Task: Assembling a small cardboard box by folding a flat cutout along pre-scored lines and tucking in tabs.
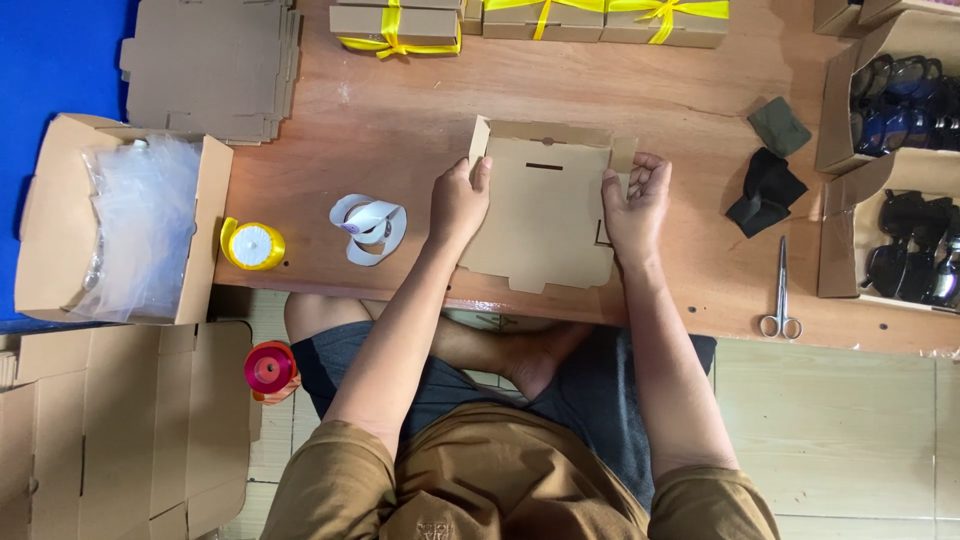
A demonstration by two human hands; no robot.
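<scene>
Two bare hands work one flat cardboard box blank (545, 215), which lies near the front edge of the wooden table (400, 130), its far flaps partly raised. The left hand (458, 205) has its grip closed on the blank's left edge, thumb on top and fingers curled against the side flap. The right hand (636, 205) holds the right edge, fingers bent over the small side flap, palm turned inward. Just left of the left hand lies a white tape dispenser (368, 228), and beyond it, near the table's left edge, a roll of yellow ribbon (253, 245). At the far side of the table stand closed brown boxes tied with yellow ribbon (395, 25), and at the far left corner a stack of flat cardboard blanks (210, 65). Right of the blank lie two dark cloth pouches (768, 185), well apart from the right hand, and nearer the front edge a pair of scissors (781, 290). Open cartons of dark sunglasses (905, 200) stand at the right end. Off the table to the left, an open carton holds clear plastic bags (140, 225), and below it a red ribbon spool (268, 368) sits beside more flat cardboard (120, 430) on the floor.
</scene>
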